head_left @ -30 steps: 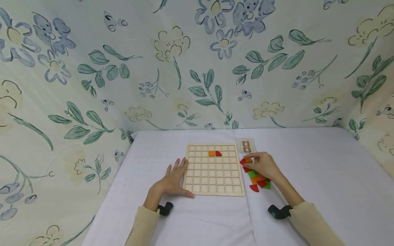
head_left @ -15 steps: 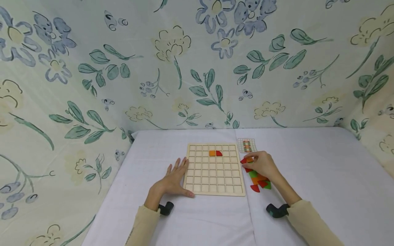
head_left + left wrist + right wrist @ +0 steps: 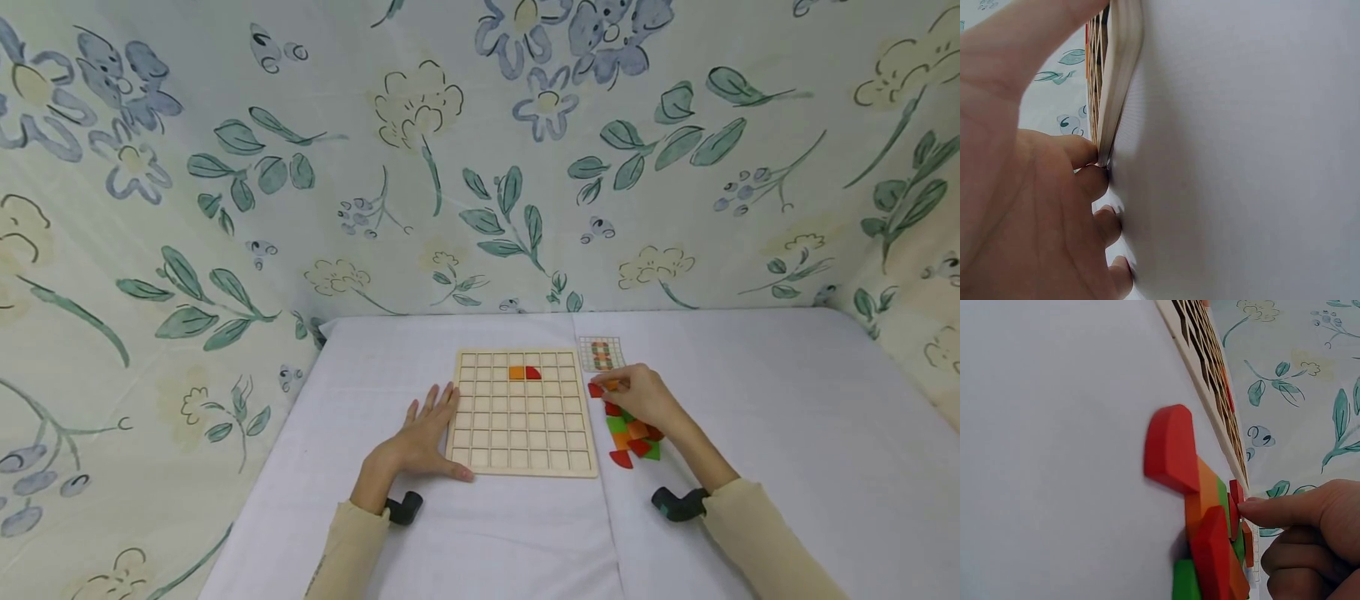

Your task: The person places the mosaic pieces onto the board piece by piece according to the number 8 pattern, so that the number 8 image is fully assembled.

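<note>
My left hand (image 3: 422, 442) lies spread at the near left corner of the wooden grid board (image 3: 498, 476), fingers along its left side and thumb by its near edge. The left wrist view shows fingertips against the board's side (image 3: 1124, 75). One orange square (image 3: 517, 373) and one red quarter-round piece (image 3: 533, 373) sit side by side in the grid. Right of the board, my right hand (image 3: 645, 398) pinches a red piece (image 3: 596, 390) between thumb and index finger, at the far end of the loose pieces. In the right wrist view the thumb (image 3: 1260, 511) touches red.
A small pattern card (image 3: 601, 353) lies beyond my right hand. Loose green (image 3: 652, 452), orange (image 3: 637, 429) and red (image 3: 620, 458) pieces lie together right of the board. White cloth (image 3: 360, 375) covers the table, with a floral curtain (image 3: 480, 275) behind.
The right hand has shifted slightly away from me. The red piece at its fingertips has moved slightly too, and a nearby red piece now lies farther from it. The left hand is still.
</note>
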`<state>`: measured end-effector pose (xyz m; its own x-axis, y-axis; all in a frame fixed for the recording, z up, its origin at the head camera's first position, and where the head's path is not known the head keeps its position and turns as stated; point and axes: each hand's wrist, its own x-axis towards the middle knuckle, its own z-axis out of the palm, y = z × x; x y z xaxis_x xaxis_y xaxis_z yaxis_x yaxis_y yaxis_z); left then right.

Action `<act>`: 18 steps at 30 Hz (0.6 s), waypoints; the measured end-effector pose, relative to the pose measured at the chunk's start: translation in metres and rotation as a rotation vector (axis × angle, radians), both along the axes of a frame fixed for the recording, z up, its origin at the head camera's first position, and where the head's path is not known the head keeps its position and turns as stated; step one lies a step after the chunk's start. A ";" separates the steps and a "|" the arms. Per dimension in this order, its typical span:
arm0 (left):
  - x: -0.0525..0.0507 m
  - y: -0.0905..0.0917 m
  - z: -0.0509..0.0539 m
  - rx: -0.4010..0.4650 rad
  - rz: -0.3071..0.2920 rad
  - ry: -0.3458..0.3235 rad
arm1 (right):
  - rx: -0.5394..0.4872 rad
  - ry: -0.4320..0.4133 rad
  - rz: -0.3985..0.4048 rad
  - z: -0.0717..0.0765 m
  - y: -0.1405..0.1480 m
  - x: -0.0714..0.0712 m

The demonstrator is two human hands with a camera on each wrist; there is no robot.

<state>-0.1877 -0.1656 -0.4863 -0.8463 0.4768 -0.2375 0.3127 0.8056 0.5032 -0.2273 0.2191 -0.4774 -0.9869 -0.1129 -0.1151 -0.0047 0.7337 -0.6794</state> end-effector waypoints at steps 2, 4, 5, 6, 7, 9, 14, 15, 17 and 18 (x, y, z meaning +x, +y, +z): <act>0.000 0.000 0.000 -0.002 0.000 -0.002 | -0.001 0.000 -0.012 0.000 0.000 -0.001; 0.000 0.000 0.000 -0.014 0.004 -0.004 | 0.010 0.016 -0.027 -0.002 -0.001 -0.001; 0.000 0.000 0.001 -0.014 0.007 -0.003 | 0.015 0.025 -0.034 -0.003 -0.001 -0.001; 0.000 0.000 0.001 -0.021 0.009 -0.004 | 0.020 0.036 -0.038 -0.003 -0.002 -0.001; 0.000 0.000 0.001 -0.028 0.011 -0.003 | 0.025 0.043 -0.047 -0.004 -0.002 -0.002; -0.001 0.001 0.001 -0.030 0.012 0.002 | 0.035 0.059 -0.051 -0.006 -0.003 -0.002; -0.001 0.001 0.001 -0.028 0.011 0.003 | 0.026 0.042 -0.011 -0.005 -0.002 -0.003; -0.001 0.000 0.001 -0.029 0.010 0.001 | 0.022 0.036 -0.005 -0.004 -0.001 -0.003; -0.001 0.000 0.001 -0.029 0.008 0.000 | 0.018 0.021 -0.004 -0.003 0.000 -0.002; -0.001 0.000 0.001 -0.029 0.008 0.001 | 0.018 0.017 -0.008 -0.002 0.000 -0.002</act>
<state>-0.1887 -0.1656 -0.4855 -0.8501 0.4633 -0.2505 0.3066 0.8221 0.4798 -0.2294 0.2194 -0.4798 -0.9896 -0.1033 -0.1002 -0.0105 0.7462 -0.6657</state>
